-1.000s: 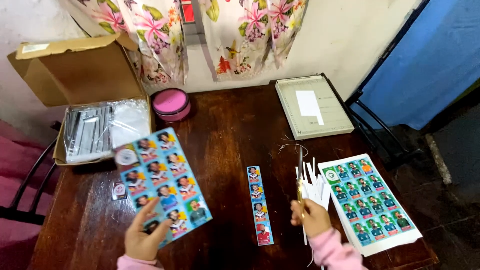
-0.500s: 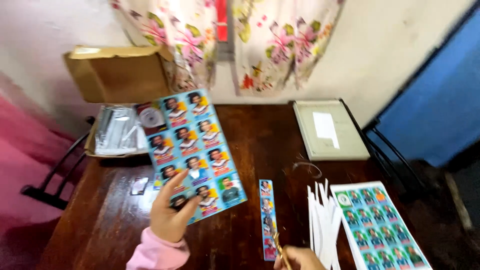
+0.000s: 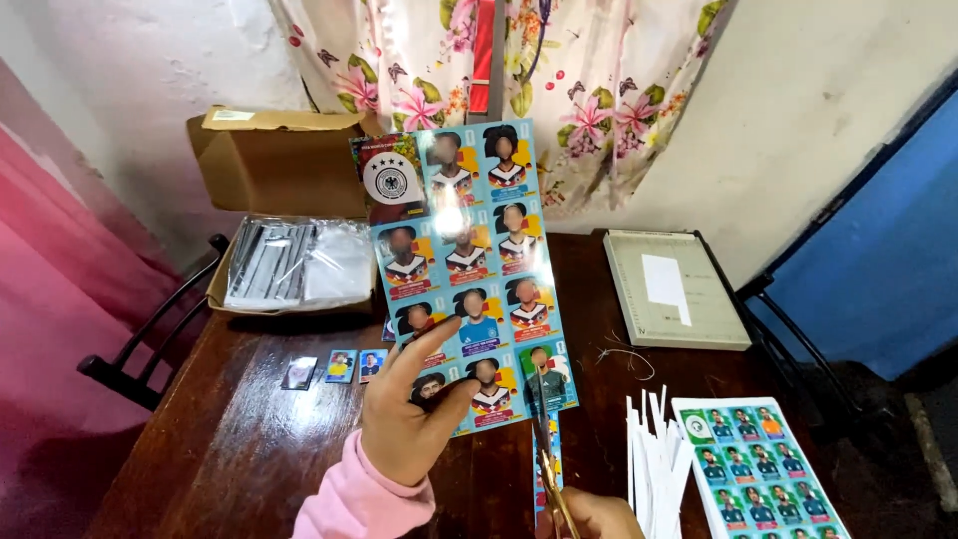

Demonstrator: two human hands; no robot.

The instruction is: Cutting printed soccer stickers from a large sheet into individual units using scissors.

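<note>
Progress: early-mid | L hand [image 3: 411, 424] gripped blue sticker sheet [image 3: 467, 269] by lower edge, held upright above table [image 3: 249, 439] | R hand [image 3: 599, 517] closed on scissors [image 3: 547, 459], blades at sheet's bottom edge, rt column | done: white offcut strips [image 3: 654, 459], few single stickers [image 3: 339, 367] | left: this sheet uncut, green sheet [image 3: 758, 469] whole.

Floral curtain [image 3: 559, 90], white wall [image 3: 818, 110], dark wooden table [image 3: 249, 439]

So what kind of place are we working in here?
Probably a room in a home used as a craft spot: a dark wooden table, a floral curtain on a rough white wall, and a cardboard box.
</note>
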